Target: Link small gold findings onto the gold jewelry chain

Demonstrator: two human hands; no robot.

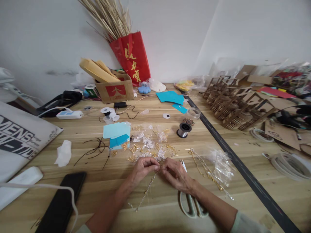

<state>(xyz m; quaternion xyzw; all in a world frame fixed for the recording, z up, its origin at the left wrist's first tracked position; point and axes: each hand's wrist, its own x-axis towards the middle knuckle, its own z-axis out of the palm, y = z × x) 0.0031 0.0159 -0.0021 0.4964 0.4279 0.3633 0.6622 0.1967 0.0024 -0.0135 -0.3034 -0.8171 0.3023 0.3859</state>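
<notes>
My left hand point(145, 166) and my right hand point(177, 174) meet fingertip to fingertip, thumb and forefinger pinched in each. A beaded strand point(145, 193) in clear and gold runs down from the pinch onto the table, its tail bending left. The exact spot between the fingertips is too small to make out. Just beyond my hands, silver beads point(147, 143) and gold beads point(133, 149) lie in loose heaps on clear plastic. Scissors point(191, 205) with pale handles rest under my right wrist, their blades partly covered by that hand.
A wire spool point(184, 130) and a glass jar point(193, 116) stand beyond the beads. To the right lie finished-looking chains point(202, 166) and plastic bags point(221, 165). Black cord point(96, 149), blue cards point(119, 140) and a phone point(63, 200) occupy the left. Wooden lanterns point(233, 106) stand back right.
</notes>
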